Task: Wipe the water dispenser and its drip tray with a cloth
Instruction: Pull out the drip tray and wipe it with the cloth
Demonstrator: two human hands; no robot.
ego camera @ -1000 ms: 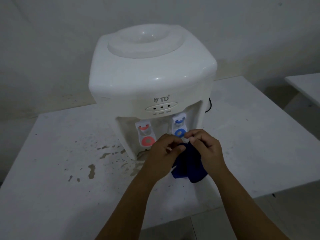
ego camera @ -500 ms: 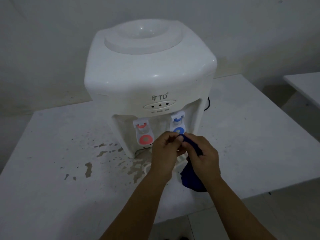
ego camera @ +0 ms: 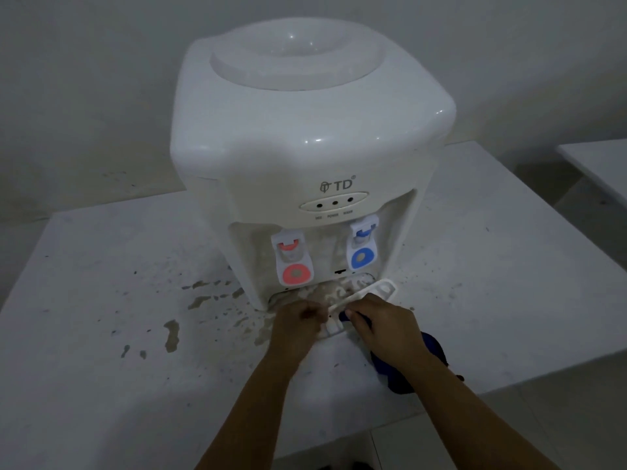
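A white tabletop water dispenser (ego camera: 305, 130) stands on a white table (ego camera: 101, 385), with a red tap (ego camera: 293, 262) and a blue tap (ego camera: 363, 247) on its front. The white drip tray grille (ego camera: 371, 292) is lifted out at an angle in front of the stained tray recess (ego camera: 322, 290). My left hand (ego camera: 297, 325) grips the grille's near end. My right hand (ego camera: 386, 325) holds the dark blue cloth (ego camera: 403, 366), which hangs below the palm, and its fingers touch the grille.
Brown stains and flaked patches (ego camera: 200, 296) mark the table left of the dispenser. A second white surface (ego camera: 597, 164) shows at the far right. A bare wall stands behind. The table's front edge runs just below my forearms.
Both hands dropped from the blue tap to the dispenser's base. The drip tray grille is now pulled out and tilted. The camera has come closer.
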